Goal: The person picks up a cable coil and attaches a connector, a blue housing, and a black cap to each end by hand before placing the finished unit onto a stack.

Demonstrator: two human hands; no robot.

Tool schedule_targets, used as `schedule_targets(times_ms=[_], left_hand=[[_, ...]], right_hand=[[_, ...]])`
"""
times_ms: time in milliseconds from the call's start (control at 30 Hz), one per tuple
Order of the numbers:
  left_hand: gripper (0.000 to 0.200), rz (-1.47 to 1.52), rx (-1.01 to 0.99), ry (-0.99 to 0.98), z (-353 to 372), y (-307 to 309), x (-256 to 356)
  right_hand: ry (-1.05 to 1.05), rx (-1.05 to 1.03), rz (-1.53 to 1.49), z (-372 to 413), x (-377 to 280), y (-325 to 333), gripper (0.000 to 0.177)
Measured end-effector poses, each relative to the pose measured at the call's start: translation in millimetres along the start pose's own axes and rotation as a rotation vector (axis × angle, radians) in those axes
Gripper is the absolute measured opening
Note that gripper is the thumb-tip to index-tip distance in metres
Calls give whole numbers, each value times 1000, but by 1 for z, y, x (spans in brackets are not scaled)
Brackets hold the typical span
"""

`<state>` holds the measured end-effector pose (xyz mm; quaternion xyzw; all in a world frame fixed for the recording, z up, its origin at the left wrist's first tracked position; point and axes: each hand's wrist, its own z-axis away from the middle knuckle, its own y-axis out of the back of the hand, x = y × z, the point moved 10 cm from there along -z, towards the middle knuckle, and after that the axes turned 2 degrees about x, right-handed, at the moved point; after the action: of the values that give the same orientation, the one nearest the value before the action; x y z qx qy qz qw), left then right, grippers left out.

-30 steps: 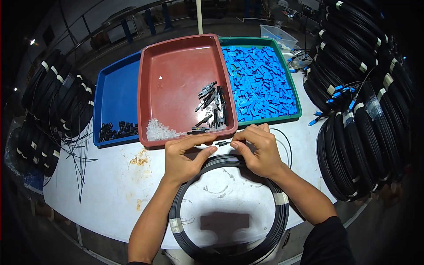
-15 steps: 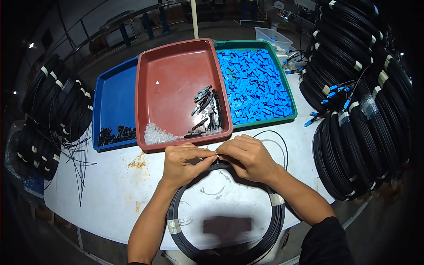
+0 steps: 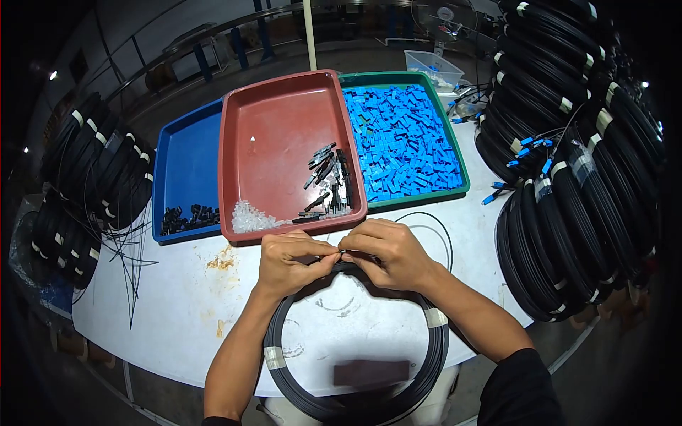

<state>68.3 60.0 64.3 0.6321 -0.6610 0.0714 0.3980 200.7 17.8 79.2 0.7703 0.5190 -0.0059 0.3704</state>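
Observation:
A coil of black cable (image 3: 275, 321), bound with pale tape, lies at the table's front edge below my hands. My left hand (image 3: 293, 264) is closed in a pinch, its thumb and forefinger pressed together over the coil's far side. Opposite it, fingertips meeting the left ones, my right hand (image 3: 389, 254) pinches as well. A tiny dark piece shows between the fingertips, mostly covered, and looks like a cable end. One loose strand of the thin black cable (image 3: 450, 245) loops out behind my right hand and wrist.
Beyond my hands stands a red tray (image 3: 277, 142) with black parts and clear small pieces. A blue tray (image 3: 186, 156) holds black pieces; a green tray (image 3: 460, 167) holds blue connector parts. Stacked cable coils (image 3: 547, 241) rise at right, others (image 3: 99, 163) at left.
The view has shifted slightly, so trays and coils sit a little differently in the picture. Both hands keep their pinch, fingertips together, with only slight finger movement.

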Motion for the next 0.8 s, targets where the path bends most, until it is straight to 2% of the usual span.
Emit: schedule_targets(times_ms=[333, 400, 433, 533, 600, 667, 700, 800], left_hand=[[10, -94, 14, 38, -2, 5, 4], [15, 41, 83, 118, -2, 16, -12], [19, 200, 128, 375, 1, 20, -26], [22, -103, 188, 308, -20, 48, -34], [23, -206, 135, 315, -32, 50, -43], [26, -504, -130, 316, -42, 31, -47], [26, -506, -129, 312, -47, 31, -49], [26, -644, -311, 289, -55, 11, -74]], right_hand=[[-62, -27, -10, 3, 7, -4, 18], [-43, -41, 21, 2, 7, -5, 18], [-50, -38, 21, 3, 8, -6, 17], [-73, -31, 17, 4, 10, -6, 15], [-90, -34, 16, 5, 12, -6, 14], [-72, -38, 20, 5, 11, -7, 14], [-70, -35, 22, 4, 10, -6, 14], [-79, -41, 31, 5, 11, -7, 14]])
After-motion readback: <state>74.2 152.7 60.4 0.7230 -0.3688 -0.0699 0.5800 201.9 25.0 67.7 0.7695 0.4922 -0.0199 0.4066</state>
